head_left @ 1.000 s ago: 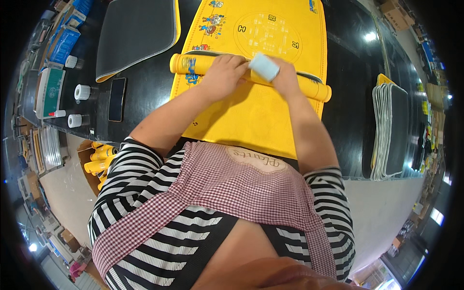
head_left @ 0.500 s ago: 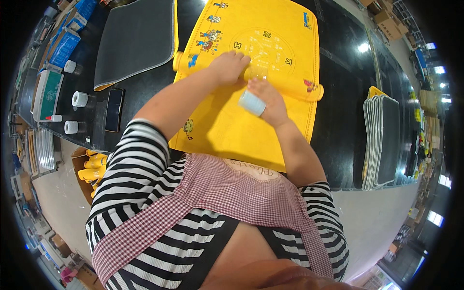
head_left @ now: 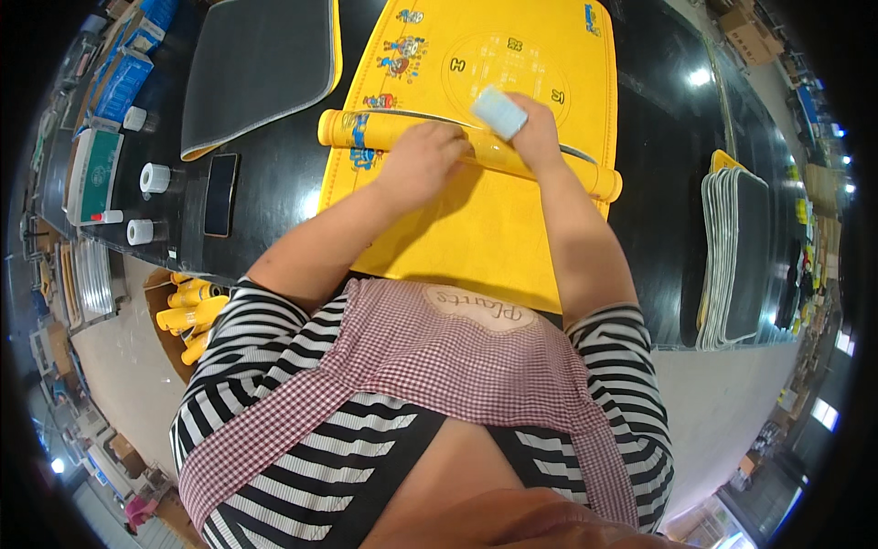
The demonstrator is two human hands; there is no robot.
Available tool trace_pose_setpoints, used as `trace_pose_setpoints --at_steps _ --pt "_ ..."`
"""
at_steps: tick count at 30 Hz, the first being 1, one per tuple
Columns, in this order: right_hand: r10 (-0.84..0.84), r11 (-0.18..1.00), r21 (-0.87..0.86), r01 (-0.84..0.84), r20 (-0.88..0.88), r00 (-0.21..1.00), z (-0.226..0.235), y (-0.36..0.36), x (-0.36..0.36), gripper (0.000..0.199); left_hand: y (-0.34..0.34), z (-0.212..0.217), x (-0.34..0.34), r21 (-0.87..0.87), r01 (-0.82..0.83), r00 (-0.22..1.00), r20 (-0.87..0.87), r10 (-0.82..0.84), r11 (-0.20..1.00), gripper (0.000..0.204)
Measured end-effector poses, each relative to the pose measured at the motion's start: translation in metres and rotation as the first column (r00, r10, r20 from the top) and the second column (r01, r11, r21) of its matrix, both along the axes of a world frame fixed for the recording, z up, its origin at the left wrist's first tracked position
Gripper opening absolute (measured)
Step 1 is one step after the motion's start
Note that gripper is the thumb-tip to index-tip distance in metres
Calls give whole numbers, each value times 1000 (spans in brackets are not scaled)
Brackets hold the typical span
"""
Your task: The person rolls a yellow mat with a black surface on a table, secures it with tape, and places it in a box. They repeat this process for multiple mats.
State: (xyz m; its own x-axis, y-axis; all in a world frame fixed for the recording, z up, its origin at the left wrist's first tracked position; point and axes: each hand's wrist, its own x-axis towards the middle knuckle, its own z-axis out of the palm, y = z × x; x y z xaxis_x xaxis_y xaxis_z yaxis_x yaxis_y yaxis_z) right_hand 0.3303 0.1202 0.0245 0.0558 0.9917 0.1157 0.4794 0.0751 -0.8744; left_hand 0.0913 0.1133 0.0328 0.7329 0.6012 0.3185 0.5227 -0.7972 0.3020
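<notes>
Across the black table in front of me a yellow printed mat (head_left: 476, 233) lies with a rolled tube (head_left: 366, 130) running over its middle. The flat stretch on its far side carries small cartoon figures. My left hand (head_left: 423, 163) rests on the tube with its fingers curled over it and pressed down. To the right, my right hand (head_left: 538, 137) grips a pale blue, roll-like block (head_left: 499, 113) just above the tube. The block is tilted, and its exact kind is hard to make out.
At the left lie a dark mat (head_left: 261, 73), a phone (head_left: 220, 194), several white rolls (head_left: 155, 178) and a green-and-white box (head_left: 94, 177). A stack of mats (head_left: 734, 256) sits on the right. Yellow rolled mats (head_left: 194, 311) fill a carton below the table's left edge.
My right hand has lifted the pale blue block away from me, past the tube. My left hand has come slightly nearer and left. The tube also lies a little nearer on the left.
</notes>
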Motion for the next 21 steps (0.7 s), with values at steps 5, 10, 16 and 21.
trace_pose_setpoints --at_steps 5,10,16,21 --pt "0 986 169 -8 48 999 -7 61 24 24 21 -15 22 208 -105 994 -1 108 972 77" --pt "98 949 235 -213 422 901 0 12 -6 37 97 3 50 -41 -189 903 -400 157 981 66" --pt "397 871 -348 -347 82 914 19 -84 -10 34 111 22 76 -253 -198 901 -428 74 947 66" --pt "-110 955 -261 143 134 985 31 -197 56 38 62 39 -2 -938 -139 926 -10 377 318 67"
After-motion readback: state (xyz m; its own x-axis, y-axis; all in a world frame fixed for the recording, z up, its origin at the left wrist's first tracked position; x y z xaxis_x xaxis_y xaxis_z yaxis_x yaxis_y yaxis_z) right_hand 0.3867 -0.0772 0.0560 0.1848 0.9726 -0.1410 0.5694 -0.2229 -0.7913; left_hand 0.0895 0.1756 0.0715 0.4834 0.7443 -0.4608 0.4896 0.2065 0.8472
